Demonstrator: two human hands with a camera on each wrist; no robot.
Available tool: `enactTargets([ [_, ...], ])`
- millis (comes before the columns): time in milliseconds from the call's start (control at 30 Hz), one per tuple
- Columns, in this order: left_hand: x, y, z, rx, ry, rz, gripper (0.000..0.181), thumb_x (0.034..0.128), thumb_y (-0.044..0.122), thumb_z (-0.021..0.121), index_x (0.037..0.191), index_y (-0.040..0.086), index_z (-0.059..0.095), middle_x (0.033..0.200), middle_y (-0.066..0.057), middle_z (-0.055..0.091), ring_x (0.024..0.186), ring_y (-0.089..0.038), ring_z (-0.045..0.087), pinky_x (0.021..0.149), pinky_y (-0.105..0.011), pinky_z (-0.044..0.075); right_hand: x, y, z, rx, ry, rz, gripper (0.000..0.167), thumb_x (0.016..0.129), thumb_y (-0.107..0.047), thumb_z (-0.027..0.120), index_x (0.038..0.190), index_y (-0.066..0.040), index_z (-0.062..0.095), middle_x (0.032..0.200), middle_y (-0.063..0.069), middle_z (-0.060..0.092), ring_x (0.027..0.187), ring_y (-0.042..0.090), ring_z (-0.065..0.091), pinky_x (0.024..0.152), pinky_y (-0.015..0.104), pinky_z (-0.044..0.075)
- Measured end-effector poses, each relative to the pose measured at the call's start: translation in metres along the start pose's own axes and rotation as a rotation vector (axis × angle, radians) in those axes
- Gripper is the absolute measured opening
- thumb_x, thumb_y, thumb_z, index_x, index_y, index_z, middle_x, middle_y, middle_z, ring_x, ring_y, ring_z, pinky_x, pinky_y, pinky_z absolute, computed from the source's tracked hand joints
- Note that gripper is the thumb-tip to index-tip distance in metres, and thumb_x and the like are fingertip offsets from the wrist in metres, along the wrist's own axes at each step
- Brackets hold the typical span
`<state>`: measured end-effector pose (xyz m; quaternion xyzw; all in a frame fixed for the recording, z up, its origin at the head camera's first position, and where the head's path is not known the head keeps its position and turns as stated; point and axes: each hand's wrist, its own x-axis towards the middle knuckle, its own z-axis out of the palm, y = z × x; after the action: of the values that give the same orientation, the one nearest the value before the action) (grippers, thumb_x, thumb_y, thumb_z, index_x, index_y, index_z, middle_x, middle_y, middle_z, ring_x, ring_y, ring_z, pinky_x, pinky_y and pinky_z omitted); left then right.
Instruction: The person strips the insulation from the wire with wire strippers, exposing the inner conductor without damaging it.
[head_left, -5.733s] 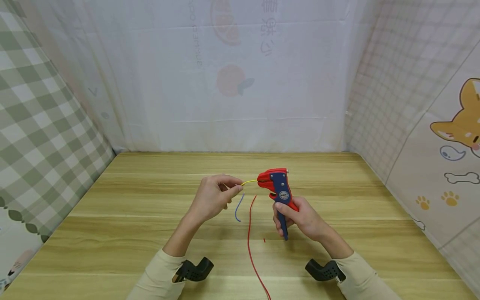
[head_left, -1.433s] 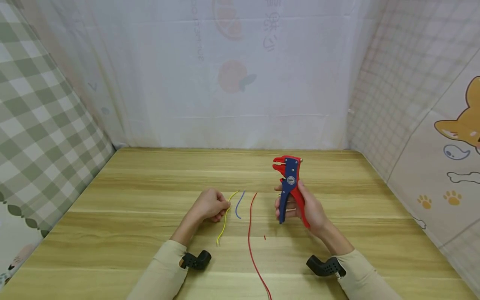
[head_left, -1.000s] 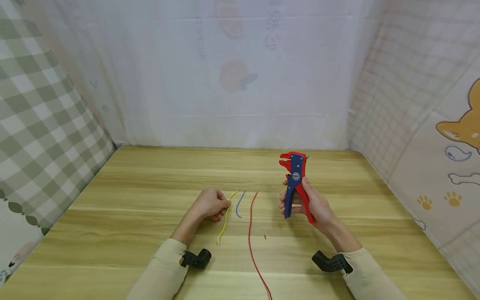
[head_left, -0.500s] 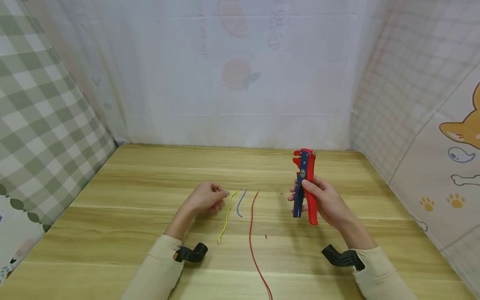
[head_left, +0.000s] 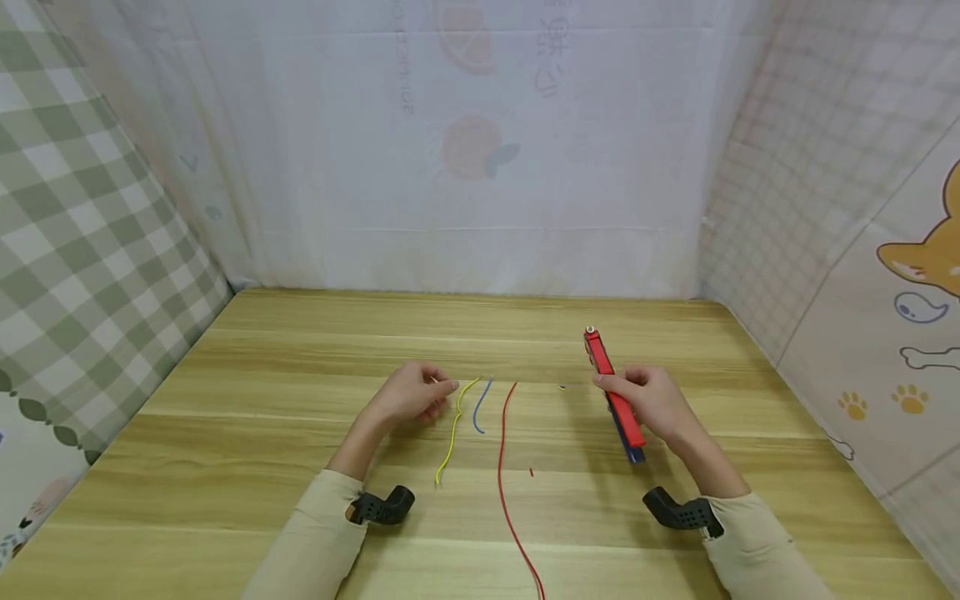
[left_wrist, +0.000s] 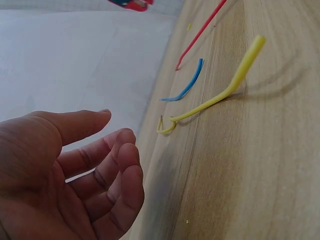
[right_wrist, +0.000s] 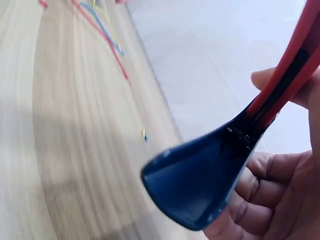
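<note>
A red and blue wire stripper (head_left: pixel 624 417) is held above the table's right half by my right hand (head_left: pixel 660 407), thumb across its red handle. It shows its narrow edge in the head view; in the right wrist view the hollow blue handle (right_wrist: pixel 192 175) spreads large. My left hand (head_left: pixel 408 394) hovers over the table, fingers loosely bent and holding nothing. Just right of its fingertips lies a yellow wire (head_left: pixel 452 446), kinked near its far end. Beside that are a short curved blue wire (head_left: pixel 476 414) and a long red wire (head_left: pixel 500 475).
A tiny red offcut (head_left: pixel 532 472) lies right of the red wire. Small yellow and blue scraps (head_left: pixel 562 387) sit farther back. White cloth (head_left: pixel 337 167) closes off the wooden table's (head_left: pixel 262 433) rear; a checked cloth (head_left: pixel 90 208) hangs at left.
Earlier the yellow wire's end was in the stripper's jaws; then my left hand laid the wire down and let go. My right hand has moved right and turned the stripper edge-on.
</note>
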<state>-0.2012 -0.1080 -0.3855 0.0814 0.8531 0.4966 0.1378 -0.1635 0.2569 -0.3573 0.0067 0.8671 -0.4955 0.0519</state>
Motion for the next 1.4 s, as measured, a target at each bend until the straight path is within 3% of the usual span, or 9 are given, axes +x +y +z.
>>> enactTargets([
  [100, -0.001, 0.000, 0.000, -0.002, -0.005, 0.001, 0.025, 0.1042, 0.023, 0.068, 0.102, -0.002, 0.070, 0.072, -0.006, 0.064, 0.058, -0.013, 0.058, 0.055, -0.026, 0.054, 0.003, 0.008, -0.002, -0.103, 0.010, 0.025, 0.045, 0.098, -0.042, 0.071, 0.081, -0.001, 0.066, 0.057, -0.008, 0.046, 0.052, 0.008, 0.045, 0.050, 0.026, 0.041],
  [200, -0.001, 0.001, 0.000, -0.005, -0.013, -0.002, 0.024, 0.1044, 0.023, 0.067, 0.103, -0.001, 0.070, 0.072, -0.006, 0.064, 0.059, -0.013, 0.059, 0.055, -0.026, 0.054, 0.004, 0.013, -0.002, -0.252, 0.029, 0.011, 0.049, 0.097, -0.045, 0.070, 0.065, -0.013, 0.050, 0.055, -0.007, 0.040, 0.052, 0.010, 0.040, 0.048, 0.026, 0.034],
  [333, 0.000, 0.001, 0.000, 0.001, -0.023, 0.009, 0.024, 0.1046, 0.023, 0.067, 0.105, -0.001, 0.071, 0.072, -0.006, 0.064, 0.059, -0.013, 0.059, 0.055, -0.026, 0.054, 0.003, 0.013, -0.001, -0.449, 0.030, 0.016, 0.052, 0.096, -0.049, 0.068, 0.063, -0.016, 0.044, 0.058, -0.006, 0.041, 0.055, 0.013, 0.042, 0.051, 0.027, 0.033],
  [467, 0.001, 0.000, 0.000, 0.014, -0.029, 0.022, 0.022, 0.1041, 0.022, 0.067, 0.105, 0.001, 0.073, 0.070, -0.006, 0.063, 0.058, -0.014, 0.058, 0.055, -0.026, 0.053, 0.002, 0.010, 0.005, -0.548, -0.014, 0.056, 0.051, 0.095, -0.055, 0.066, 0.065, -0.017, 0.048, 0.061, -0.005, 0.047, 0.056, 0.015, 0.049, 0.052, 0.028, 0.036],
  [733, 0.002, -0.001, 0.000, 0.021, -0.038, 0.028, 0.023, 0.1043, 0.023, 0.067, 0.109, 0.001, 0.073, 0.073, -0.008, 0.065, 0.061, -0.015, 0.060, 0.056, -0.027, 0.054, 0.002, 0.013, 0.015, -0.644, 0.013, 0.062, 0.053, 0.093, -0.057, 0.067, 0.066, -0.017, 0.045, 0.063, -0.003, 0.045, 0.057, 0.017, 0.048, 0.050, 0.029, 0.034],
  [967, 0.002, -0.002, 0.000, 0.028, -0.035, 0.026, 0.023, 0.1046, 0.023, 0.067, 0.110, 0.001, 0.073, 0.075, -0.008, 0.065, 0.062, -0.015, 0.060, 0.056, -0.027, 0.054, 0.003, 0.016, 0.021, -0.667, 0.028, 0.085, 0.051, 0.090, -0.061, 0.068, 0.071, -0.016, 0.051, 0.070, 0.001, 0.052, 0.060, 0.020, 0.053, 0.050, 0.032, 0.038],
  [1400, 0.002, -0.001, 0.000, 0.034, -0.036, 0.026, 0.023, 0.1044, 0.023, 0.067, 0.110, 0.001, 0.073, 0.075, -0.007, 0.065, 0.062, -0.014, 0.060, 0.056, -0.027, 0.054, 0.005, 0.017, 0.028, -0.687, 0.073, 0.064, 0.055, 0.088, -0.062, 0.070, 0.065, -0.016, 0.049, 0.061, -0.002, 0.046, 0.055, 0.020, 0.051, 0.047, 0.031, 0.035],
])
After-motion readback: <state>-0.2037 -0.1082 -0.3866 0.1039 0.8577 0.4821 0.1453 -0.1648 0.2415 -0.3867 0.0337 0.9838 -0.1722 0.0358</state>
